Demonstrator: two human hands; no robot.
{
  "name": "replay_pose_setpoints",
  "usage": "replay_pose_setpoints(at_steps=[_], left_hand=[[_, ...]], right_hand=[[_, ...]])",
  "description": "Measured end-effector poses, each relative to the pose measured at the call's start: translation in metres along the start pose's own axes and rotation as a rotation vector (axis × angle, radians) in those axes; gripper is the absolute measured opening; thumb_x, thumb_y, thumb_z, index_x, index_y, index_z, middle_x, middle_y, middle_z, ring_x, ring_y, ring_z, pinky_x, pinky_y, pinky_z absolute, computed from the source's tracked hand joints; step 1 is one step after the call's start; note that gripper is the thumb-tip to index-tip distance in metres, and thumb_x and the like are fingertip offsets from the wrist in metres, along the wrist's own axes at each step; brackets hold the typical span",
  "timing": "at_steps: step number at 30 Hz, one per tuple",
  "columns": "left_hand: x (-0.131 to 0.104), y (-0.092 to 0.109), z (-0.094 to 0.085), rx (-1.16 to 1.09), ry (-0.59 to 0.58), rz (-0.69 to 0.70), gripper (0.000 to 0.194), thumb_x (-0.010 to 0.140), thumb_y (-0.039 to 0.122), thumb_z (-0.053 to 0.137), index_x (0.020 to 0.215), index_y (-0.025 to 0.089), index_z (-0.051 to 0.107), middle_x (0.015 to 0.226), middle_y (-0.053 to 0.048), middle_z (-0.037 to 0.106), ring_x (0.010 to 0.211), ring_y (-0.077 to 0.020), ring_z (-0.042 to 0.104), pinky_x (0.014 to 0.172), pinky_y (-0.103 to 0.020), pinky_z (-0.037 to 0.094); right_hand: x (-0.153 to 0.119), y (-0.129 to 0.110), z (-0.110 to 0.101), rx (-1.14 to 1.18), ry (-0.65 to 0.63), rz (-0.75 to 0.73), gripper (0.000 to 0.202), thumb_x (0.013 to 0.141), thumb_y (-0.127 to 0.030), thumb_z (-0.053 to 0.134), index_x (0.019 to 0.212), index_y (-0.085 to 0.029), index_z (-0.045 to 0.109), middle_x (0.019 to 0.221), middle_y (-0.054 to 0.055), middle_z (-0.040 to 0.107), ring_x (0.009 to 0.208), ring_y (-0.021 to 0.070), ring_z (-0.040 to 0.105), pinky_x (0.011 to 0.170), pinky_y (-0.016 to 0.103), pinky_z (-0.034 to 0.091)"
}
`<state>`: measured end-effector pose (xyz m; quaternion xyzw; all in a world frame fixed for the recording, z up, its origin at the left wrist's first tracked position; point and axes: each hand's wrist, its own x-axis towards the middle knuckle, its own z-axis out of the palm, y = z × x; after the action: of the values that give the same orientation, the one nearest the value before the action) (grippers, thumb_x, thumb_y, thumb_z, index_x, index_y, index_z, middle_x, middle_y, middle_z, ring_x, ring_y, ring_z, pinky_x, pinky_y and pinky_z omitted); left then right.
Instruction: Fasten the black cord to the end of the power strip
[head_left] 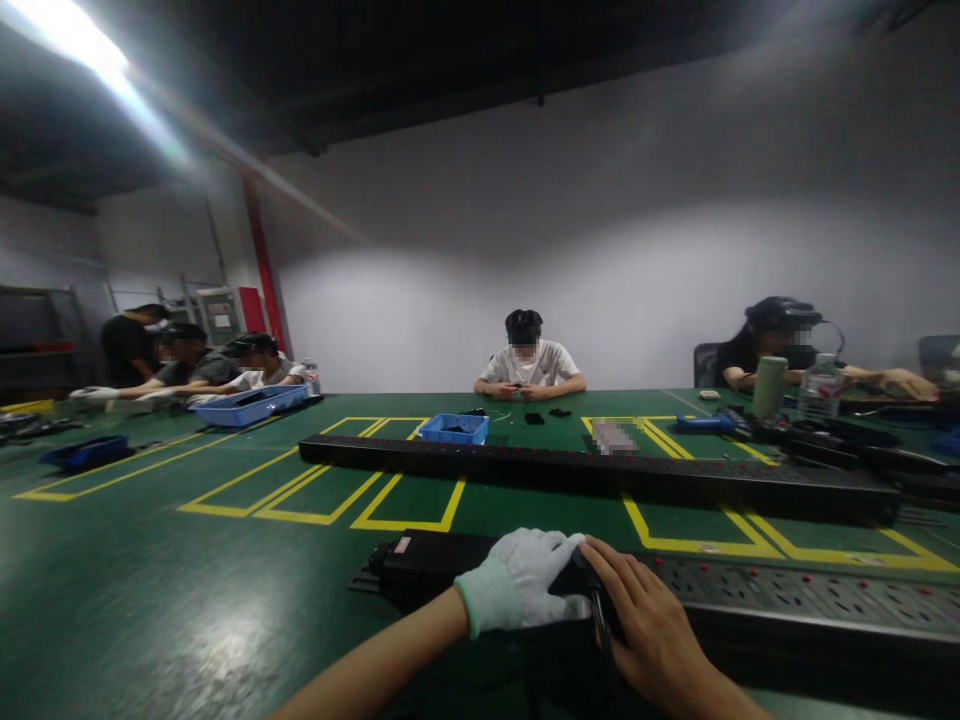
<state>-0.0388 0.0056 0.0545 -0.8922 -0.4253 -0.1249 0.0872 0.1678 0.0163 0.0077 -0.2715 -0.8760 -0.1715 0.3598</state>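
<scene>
My left hand (521, 580), in a white glove with a green cuff edge, is closed over a dark part in front of me. What its fingers grip is mostly hidden. Bare and closed, my right hand (649, 610) meets its fingertips with the left ones. Between the palms runs a slim black cable-like piece (600, 622), held by the right hand. Just beyond and under the hands lies a long black metal strip (795, 590) with slots and red dots along its top. At its left end sits a black block (435, 560) with a small pale label.
Another long black bar (585, 472) lies across the green table (247, 580). Behind it stand a small blue bin (454, 430), a green bottle (770, 388) and a clear plastic bottle (820, 387). A larger blue tray (251, 405) is at left. Several people sit around the table.
</scene>
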Motion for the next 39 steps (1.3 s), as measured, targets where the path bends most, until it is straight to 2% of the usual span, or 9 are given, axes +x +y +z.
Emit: replay_pose_setpoints(at_steps=[4, 8, 12, 15, 19, 21, 26, 31, 39], left_hand=[[0.0, -0.003, 0.0, -0.009, 0.002, 0.03, 0.066, 0.088, 0.068, 0.033, 0.132, 0.02, 0.041, 0.112, -0.009, 0.061, 0.096, -0.0256, 0.061, 0.082, -0.036, 0.048], [0.001, -0.007, 0.007, -0.017, 0.002, 0.05, 0.063, 0.091, 0.063, 0.03, 0.134, 0.018, 0.04, 0.116, -0.01, 0.06, 0.1, -0.0246, 0.06, 0.084, -0.036, 0.047], [0.0, -0.007, 0.019, 0.058, 0.076, 0.036, 0.066, 0.089, 0.066, 0.034, 0.131, 0.017, 0.043, 0.11, -0.01, 0.062, 0.097, -0.0257, 0.061, 0.083, -0.039, 0.048], [-0.005, -0.001, 0.034, 0.123, 0.225, 0.016, 0.064, 0.087, 0.064, 0.04, 0.13, 0.017, 0.044, 0.11, -0.011, 0.063, 0.097, -0.0268, 0.061, 0.086, -0.042, 0.048], [-0.01, 0.01, 0.057, 0.203, 0.533, -0.06, 0.054, 0.09, 0.049, 0.043, 0.131, 0.014, 0.042, 0.119, -0.015, 0.059, 0.109, -0.0298, 0.056, 0.096, -0.048, 0.043], [-0.011, 0.013, 0.064, 0.218, 0.584, -0.056, 0.052, 0.091, 0.045, 0.042, 0.132, 0.014, 0.041, 0.121, -0.016, 0.059, 0.112, -0.03, 0.055, 0.097, -0.049, 0.044], [-0.012, 0.013, 0.063, 0.193, 0.551, -0.044, 0.055, 0.09, 0.044, 0.043, 0.135, 0.014, 0.037, 0.123, -0.016, 0.057, 0.114, -0.0304, 0.054, 0.098, -0.05, 0.044], [-0.015, 0.014, 0.057, 0.208, 0.619, 0.009, 0.059, 0.09, 0.044, 0.044, 0.138, 0.013, 0.03, 0.122, -0.018, 0.057, 0.115, -0.0307, 0.054, 0.096, -0.05, 0.046], [-0.016, 0.014, 0.058, 0.223, 0.601, 0.011, 0.058, 0.09, 0.042, 0.043, 0.137, 0.012, 0.032, 0.122, -0.019, 0.057, 0.116, -0.0314, 0.053, 0.096, -0.05, 0.047]], right_hand=[[0.0, -0.002, -0.001, 0.008, -0.026, 0.031, 0.06, 0.078, -0.012, 0.044, 0.138, -0.015, 0.037, 0.135, 0.011, 0.05, 0.112, 0.0253, 0.055, 0.092, 0.041, 0.049], [0.002, -0.006, -0.004, 0.03, -0.063, 0.073, 0.064, 0.075, -0.011, 0.045, 0.137, -0.015, 0.037, 0.136, 0.012, 0.05, 0.112, 0.0257, 0.054, 0.094, 0.042, 0.047], [0.001, -0.008, -0.006, 0.031, -0.079, 0.091, 0.067, 0.074, -0.011, 0.046, 0.14, -0.014, 0.034, 0.136, 0.012, 0.049, 0.112, 0.0252, 0.054, 0.095, 0.041, 0.046], [0.0, -0.009, -0.007, 0.024, -0.08, 0.092, 0.07, 0.072, -0.011, 0.047, 0.141, -0.013, 0.033, 0.137, 0.013, 0.048, 0.112, 0.0252, 0.053, 0.095, 0.041, 0.046], [0.0, -0.01, -0.007, 0.015, -0.108, 0.1, 0.078, 0.066, -0.01, 0.046, 0.142, -0.013, 0.031, 0.138, 0.013, 0.047, 0.116, 0.0256, 0.051, 0.098, 0.041, 0.044], [-0.001, -0.009, -0.006, 0.007, -0.108, 0.102, 0.077, 0.066, -0.01, 0.046, 0.141, -0.013, 0.032, 0.138, 0.012, 0.047, 0.116, 0.0255, 0.051, 0.098, 0.041, 0.044], [-0.001, -0.008, -0.005, -0.014, -0.085, 0.073, 0.065, 0.074, -0.008, 0.044, 0.139, -0.015, 0.038, 0.137, 0.012, 0.049, 0.115, 0.0245, 0.052, 0.097, 0.041, 0.044], [0.0, -0.008, -0.006, 0.007, -0.087, 0.077, 0.059, 0.08, -0.013, 0.044, 0.139, -0.015, 0.037, 0.136, 0.013, 0.049, 0.114, 0.025, 0.053, 0.096, 0.042, 0.045], [0.001, -0.009, -0.006, 0.007, -0.058, 0.077, 0.057, 0.081, -0.015, 0.046, 0.138, -0.015, 0.039, 0.135, 0.014, 0.05, 0.112, 0.025, 0.054, 0.094, 0.042, 0.046]])
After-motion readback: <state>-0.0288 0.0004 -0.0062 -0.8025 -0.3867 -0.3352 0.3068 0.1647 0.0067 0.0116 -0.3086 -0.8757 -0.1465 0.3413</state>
